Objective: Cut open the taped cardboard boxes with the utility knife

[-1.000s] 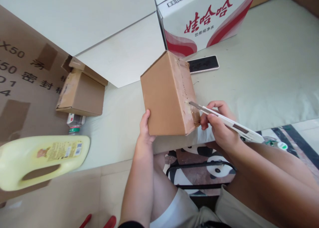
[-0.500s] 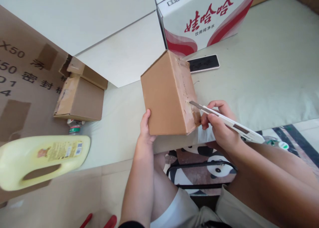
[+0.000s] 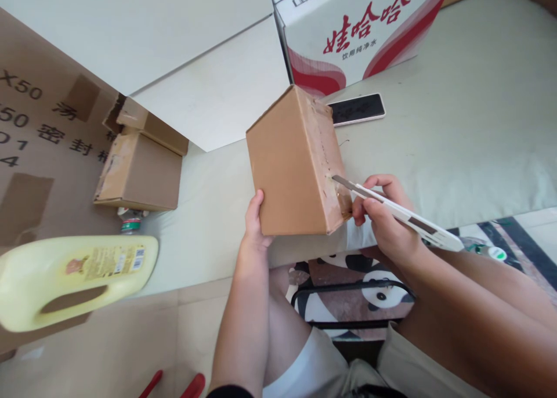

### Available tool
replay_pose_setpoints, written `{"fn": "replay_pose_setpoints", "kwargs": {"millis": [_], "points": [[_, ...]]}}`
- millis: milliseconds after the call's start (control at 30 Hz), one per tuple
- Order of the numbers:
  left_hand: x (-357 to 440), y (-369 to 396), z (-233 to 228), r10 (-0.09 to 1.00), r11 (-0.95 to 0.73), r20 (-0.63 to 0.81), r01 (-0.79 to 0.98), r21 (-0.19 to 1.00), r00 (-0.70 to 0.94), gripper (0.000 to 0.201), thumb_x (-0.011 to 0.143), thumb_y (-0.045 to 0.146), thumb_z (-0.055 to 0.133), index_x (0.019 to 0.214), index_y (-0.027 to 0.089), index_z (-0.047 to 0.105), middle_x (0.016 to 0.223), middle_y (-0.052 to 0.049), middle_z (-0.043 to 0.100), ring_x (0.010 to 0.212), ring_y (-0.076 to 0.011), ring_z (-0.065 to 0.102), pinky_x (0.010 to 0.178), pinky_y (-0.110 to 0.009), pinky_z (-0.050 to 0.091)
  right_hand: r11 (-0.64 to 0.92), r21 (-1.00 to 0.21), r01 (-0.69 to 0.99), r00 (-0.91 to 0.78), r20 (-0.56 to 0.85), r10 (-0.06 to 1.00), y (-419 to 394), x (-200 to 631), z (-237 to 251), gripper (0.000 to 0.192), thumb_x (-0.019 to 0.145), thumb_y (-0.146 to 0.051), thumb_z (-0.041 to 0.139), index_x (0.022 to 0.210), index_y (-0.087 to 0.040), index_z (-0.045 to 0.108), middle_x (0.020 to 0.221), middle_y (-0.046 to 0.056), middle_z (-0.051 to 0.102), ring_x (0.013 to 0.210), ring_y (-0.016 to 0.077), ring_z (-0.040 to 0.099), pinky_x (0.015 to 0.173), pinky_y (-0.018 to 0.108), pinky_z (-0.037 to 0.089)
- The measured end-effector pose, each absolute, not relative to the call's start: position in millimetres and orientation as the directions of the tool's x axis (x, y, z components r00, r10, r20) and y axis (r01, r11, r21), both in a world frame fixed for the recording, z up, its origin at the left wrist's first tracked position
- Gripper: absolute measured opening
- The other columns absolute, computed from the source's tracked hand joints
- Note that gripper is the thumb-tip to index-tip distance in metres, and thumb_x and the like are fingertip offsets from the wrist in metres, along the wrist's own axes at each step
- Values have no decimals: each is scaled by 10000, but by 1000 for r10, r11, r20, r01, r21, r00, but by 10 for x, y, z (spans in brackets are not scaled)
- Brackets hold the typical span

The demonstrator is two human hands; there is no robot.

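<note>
My left hand [image 3: 253, 227] grips the brown cardboard box [image 3: 296, 163], fingers hidden behind it; right hand [image 3: 385, 218] clasps the white utility knife [image 3: 398, 212], blade tip at the taped seam.

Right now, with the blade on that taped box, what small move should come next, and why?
Probably draw the utility knife along the taped seam of the cardboard box: its blade tip rests on the tape, the right hand grips the handle, and the left hand steadies the box.

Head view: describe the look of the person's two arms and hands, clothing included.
Both forearms are bare, with no sleeve reaching them. The left hand and right hand wear no gloves, rings or watch that show. A dark cuff edge sits high on the left arm at the bottom of the picture.
</note>
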State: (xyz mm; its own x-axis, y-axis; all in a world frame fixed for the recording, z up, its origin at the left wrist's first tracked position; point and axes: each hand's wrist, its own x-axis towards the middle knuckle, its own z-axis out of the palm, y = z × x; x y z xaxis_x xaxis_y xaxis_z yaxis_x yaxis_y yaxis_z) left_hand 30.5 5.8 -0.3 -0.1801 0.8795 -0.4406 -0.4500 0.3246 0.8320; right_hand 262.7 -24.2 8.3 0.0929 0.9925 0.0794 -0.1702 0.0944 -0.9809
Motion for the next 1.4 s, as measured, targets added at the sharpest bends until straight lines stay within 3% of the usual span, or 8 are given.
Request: {"fn": "replay_pose_setpoints", "kwargs": {"millis": [1067,1400], "points": [[319,56,5,884,301,-416,-424,854,-212,365,721,537,774,891,216,739,902,-78,795,1203,-358,682,911,-412,592,110,-981,-158,87,97,991,-239,2625,63,160,871,-271,602,968,-269,474,578,-65,584,497,140,517,487,291,430],[303,54,-11,878,323,-441,-447,834,-188,424,661,561,804,893,211,753,886,-58,798,1068,-316,739,814,-355,600,115,-983,-145,101,101,990,-244,2622,85,167,843,-193,564,970,-262,480,578,-67,590,502,135,522,487,280,426]]}}
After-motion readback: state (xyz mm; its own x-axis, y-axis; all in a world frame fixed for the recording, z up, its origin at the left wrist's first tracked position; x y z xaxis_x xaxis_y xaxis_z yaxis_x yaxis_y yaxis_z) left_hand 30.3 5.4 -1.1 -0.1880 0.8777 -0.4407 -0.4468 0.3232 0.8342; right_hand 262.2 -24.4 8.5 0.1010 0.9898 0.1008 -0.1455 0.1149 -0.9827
